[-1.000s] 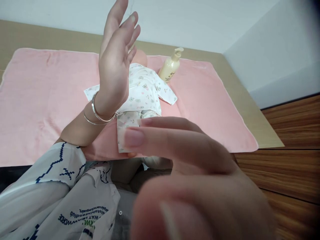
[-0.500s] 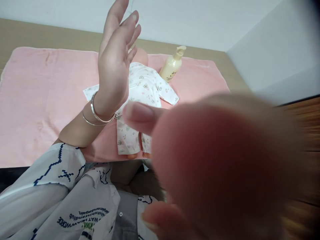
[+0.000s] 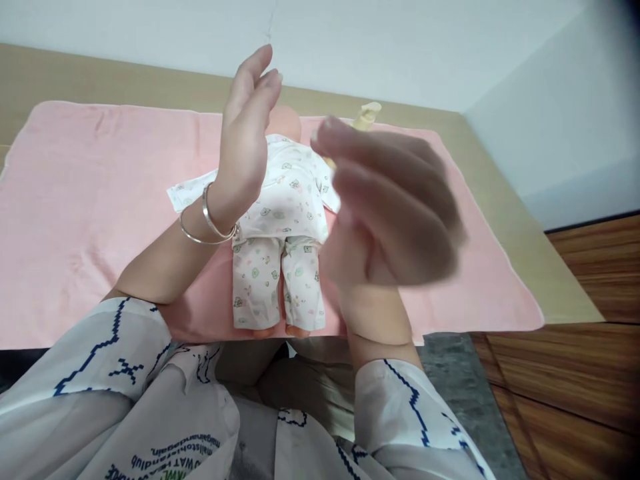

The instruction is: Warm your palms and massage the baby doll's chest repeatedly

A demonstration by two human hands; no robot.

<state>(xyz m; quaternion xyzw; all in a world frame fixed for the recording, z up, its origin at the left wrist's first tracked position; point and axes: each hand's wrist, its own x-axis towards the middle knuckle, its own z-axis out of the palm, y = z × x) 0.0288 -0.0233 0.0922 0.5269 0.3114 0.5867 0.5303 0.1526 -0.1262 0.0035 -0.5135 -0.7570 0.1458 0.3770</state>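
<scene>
The baby doll [image 3: 280, 213] lies on its back in the middle of a pink towel [image 3: 90, 200] spread over the bench [image 3: 100, 73]. Its head points to the wall and its feet reach the towel's near edge. It is fully dressed in a printed top and matching trousers, so the dressing looks finished. Neither hand is touching it.

The left hand [image 3: 245, 153], with two bangles [image 3: 207, 227] at the wrist, is raised above the doll's shoulder. Its fingers [image 3: 255, 80] are straight, close together and empty. The right hand [image 3: 395, 213] is blurred, lifted over the doll's other side with the fingers [image 3: 370, 160] loosely bent, and it seems to hold nothing. Behind it a cream pump bottle [image 3: 366, 117] stands near the doll's head, showing only its nozzle.

There is wide bare towel to the left. On the right the towel ends near the bench edge, beyond which are wooden boards [image 3: 590, 280]. The wall closes off the far side.
</scene>
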